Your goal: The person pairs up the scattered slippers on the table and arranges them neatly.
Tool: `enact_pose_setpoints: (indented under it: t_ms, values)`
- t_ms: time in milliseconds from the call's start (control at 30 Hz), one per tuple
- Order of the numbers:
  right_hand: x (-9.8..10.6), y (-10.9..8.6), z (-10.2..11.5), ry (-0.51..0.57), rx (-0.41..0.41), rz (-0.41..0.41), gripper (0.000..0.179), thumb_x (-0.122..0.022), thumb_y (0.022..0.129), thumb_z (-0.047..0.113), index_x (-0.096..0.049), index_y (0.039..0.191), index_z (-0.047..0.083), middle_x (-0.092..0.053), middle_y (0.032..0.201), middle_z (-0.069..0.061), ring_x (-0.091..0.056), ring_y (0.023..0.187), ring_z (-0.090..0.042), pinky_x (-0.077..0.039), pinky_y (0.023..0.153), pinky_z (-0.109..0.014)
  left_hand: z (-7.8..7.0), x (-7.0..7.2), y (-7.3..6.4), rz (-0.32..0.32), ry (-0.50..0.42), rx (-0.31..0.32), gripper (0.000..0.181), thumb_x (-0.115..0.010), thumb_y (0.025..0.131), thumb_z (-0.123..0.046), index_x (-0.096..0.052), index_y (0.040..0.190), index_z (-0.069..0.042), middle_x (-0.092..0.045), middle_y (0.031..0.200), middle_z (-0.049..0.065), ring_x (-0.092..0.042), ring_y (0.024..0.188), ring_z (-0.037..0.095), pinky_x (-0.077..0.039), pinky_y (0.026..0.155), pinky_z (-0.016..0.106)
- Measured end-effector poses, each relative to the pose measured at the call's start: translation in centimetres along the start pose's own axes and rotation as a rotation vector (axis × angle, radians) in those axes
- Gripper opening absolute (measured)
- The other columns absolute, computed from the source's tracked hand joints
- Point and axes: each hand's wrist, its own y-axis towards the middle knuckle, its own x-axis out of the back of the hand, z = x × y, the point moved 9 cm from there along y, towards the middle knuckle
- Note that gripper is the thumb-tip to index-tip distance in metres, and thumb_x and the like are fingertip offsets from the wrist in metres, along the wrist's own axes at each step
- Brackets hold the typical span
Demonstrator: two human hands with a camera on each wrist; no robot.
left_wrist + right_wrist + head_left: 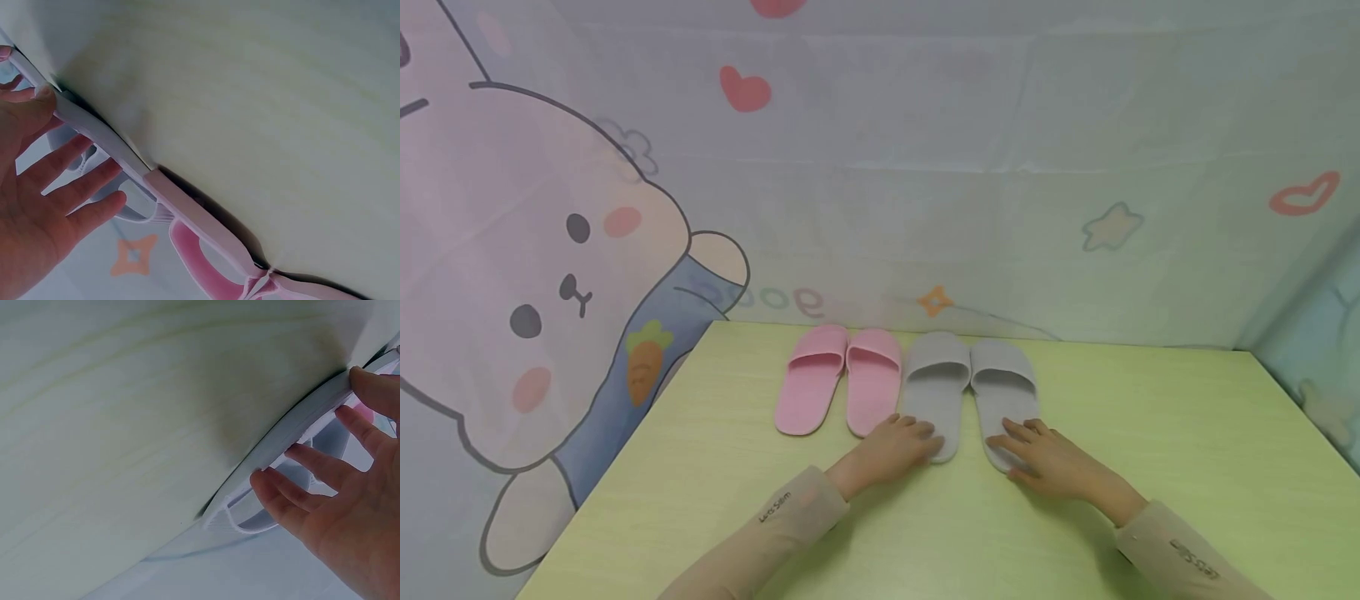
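Two grey slippers lie side by side on the table, toes toward the wall. My left hand is over the heel of the left grey slipper; the left wrist view shows its fingers spread and fairly straight, with the thumb at the sole's edge. On the right grey slipper my right hand rests at the heel. In the right wrist view its fingertips touch the insole, and the thumb sits at the heel's rim. Left of these lie a pink slipper and another pink slipper.
The light yellow-green table meets a cloth backdrop printed with hearts, stars and a cartoon animal. All the slippers stand in one row near the table's back edge, close to the cloth.
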Motion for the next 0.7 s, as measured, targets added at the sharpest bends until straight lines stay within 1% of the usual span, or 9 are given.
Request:
enact_pose_setpoints:
  t_ms: [100, 400, 600, 700]
  values:
    - [0.17, 0.11, 0.11, 0.001, 0.001, -0.005, 0.045, -0.064, 0.08, 0.021, -0.051, 0.122, 0.01, -0.049, 0.124, -0.028, -0.05, 0.103, -0.046, -0.047, 0.073, -0.056, 0.15, -0.05, 0.11, 0.012, -0.015, 0.003, 0.027, -0.053, 0.087, -0.03, -0.055, 0.113, -0.024, -0.06, 0.116, 0.001, -0.058, 0.102, 0.02, -0.048, 0.084, 0.034]
    - [-0.05, 0.51, -0.08, 0.002, -0.034, 0.007, 0.044, -0.063, 0.081, 0.022, -0.05, 0.121, 0.011, -0.049, 0.125, -0.028, -0.049, 0.103, -0.046, -0.047, 0.075, -0.056, 0.51, -0.32, 0.3, 0.022, -0.035, 0.009, 0.029, -0.055, 0.086, -0.03, -0.055, 0.114, -0.024, -0.059, 0.117, 0.0, -0.058, 0.104, 0.02, -0.048, 0.085, 0.033]
    - [0.08, 0.66, -0.02, 0.004, -0.039, 0.002, 0.043, -0.062, 0.081, 0.022, -0.05, 0.121, 0.011, -0.049, 0.124, -0.028, -0.05, 0.103, -0.045, -0.047, 0.076, -0.054, 0.59, -0.2, 0.4, 0.005, -0.038, 0.011, 0.028, -0.056, 0.085, -0.029, -0.056, 0.113, -0.024, -0.06, 0.116, 0.0, -0.058, 0.103, 0.02, -0.048, 0.085, 0.033]
    - [0.06, 0.73, -0.11, 0.001, -0.043, -0.004, 0.043, -0.062, 0.081, 0.022, -0.05, 0.121, 0.011, -0.049, 0.123, -0.028, -0.05, 0.102, -0.045, -0.046, 0.076, -0.054, 0.65, -0.18, 0.49, 0.008, -0.049, 0.017, 0.029, -0.056, 0.086, -0.029, -0.056, 0.114, -0.024, -0.059, 0.117, 0.001, -0.058, 0.104, 0.02, -0.047, 0.086, 0.033]
